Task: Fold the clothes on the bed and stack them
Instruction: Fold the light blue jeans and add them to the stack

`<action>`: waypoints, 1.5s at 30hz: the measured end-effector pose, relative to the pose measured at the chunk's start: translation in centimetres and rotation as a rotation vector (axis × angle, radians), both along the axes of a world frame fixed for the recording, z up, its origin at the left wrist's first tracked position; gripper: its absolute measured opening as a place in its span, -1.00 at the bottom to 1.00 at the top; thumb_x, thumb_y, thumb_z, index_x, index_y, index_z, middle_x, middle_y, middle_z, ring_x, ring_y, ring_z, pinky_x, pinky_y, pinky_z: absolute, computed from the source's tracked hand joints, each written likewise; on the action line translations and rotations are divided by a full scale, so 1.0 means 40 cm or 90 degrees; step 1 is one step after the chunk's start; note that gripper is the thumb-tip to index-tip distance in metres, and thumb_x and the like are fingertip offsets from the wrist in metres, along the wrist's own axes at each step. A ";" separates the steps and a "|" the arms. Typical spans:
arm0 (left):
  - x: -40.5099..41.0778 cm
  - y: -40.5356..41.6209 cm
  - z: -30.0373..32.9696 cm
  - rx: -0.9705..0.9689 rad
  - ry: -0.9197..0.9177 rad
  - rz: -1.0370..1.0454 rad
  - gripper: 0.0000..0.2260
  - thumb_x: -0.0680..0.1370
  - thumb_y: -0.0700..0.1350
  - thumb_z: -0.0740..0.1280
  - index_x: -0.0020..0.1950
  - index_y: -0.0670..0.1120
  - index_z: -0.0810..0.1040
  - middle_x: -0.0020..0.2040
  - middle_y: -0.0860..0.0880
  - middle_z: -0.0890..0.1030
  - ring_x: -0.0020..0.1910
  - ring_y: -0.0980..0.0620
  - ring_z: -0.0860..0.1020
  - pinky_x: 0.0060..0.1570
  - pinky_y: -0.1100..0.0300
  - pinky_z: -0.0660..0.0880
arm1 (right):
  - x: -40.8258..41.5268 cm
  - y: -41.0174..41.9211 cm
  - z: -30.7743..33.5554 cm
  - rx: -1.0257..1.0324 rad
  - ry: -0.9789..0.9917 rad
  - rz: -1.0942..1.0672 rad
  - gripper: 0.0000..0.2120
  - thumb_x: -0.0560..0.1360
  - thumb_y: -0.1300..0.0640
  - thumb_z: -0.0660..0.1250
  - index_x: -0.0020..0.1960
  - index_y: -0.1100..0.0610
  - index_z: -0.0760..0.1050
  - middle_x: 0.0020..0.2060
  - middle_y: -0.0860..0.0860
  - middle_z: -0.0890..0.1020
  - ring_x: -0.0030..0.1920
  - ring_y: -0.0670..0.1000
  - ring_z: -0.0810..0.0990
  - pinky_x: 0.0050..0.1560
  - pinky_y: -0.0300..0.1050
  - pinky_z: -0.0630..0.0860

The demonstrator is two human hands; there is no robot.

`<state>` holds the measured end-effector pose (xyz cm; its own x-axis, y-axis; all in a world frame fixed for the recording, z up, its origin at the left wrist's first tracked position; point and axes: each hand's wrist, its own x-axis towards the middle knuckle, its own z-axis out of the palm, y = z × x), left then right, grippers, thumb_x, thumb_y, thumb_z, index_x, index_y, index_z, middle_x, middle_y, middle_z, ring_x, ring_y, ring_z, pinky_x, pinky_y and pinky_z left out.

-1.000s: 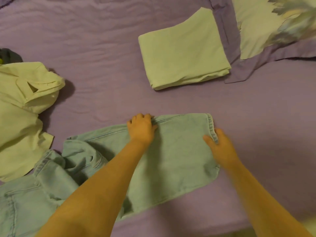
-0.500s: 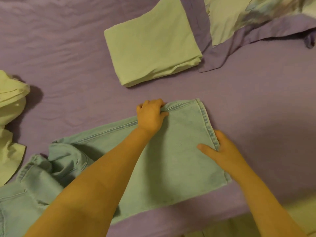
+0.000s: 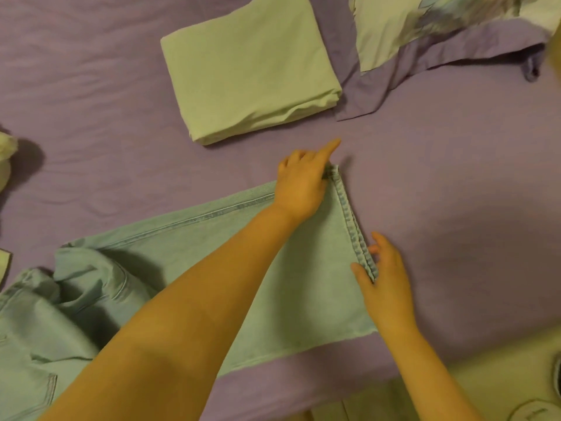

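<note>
Light blue jeans (image 3: 188, 268) lie across the purple bed sheet (image 3: 455, 192), legs stretched to the right, waist bunched at the lower left. My left hand (image 3: 303, 180) pinches the far corner of the leg hem, index finger pointing out. My right hand (image 3: 384, 278) pinches the hem nearer to me, thumb on top of the denim. A folded pale green garment (image 3: 249, 68) sits beyond the jeans.
A pillow (image 3: 425, 22) with a purple border lies at the top right, touching the folded garment. An unfolded pale green garment (image 3: 6, 147) peeks in at the left edge. The bed's near edge runs along the lower right, with floor below.
My left hand slid right along the far edge to the hem corner. My right hand stays on the hem. The view shifted right, so the unfolded garment is nearly out of frame.
</note>
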<state>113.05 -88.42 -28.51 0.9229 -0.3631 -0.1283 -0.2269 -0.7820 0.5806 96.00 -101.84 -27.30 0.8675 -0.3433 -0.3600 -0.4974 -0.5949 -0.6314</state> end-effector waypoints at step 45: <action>-0.542 0.962 0.232 -0.630 0.359 0.827 -0.89 0.56 -0.28 0.29 0.04 -0.19 0.58 -0.16 -0.07 0.63 -0.21 0.11 0.60 -0.17 0.30 0.55 | -0.147 1.020 0.145 0.216 -0.016 0.393 -0.22 0.37 -0.19 0.28 0.49 -0.10 0.03 0.46 -0.10 0.24 0.44 -0.10 0.23 0.40 -0.10 0.25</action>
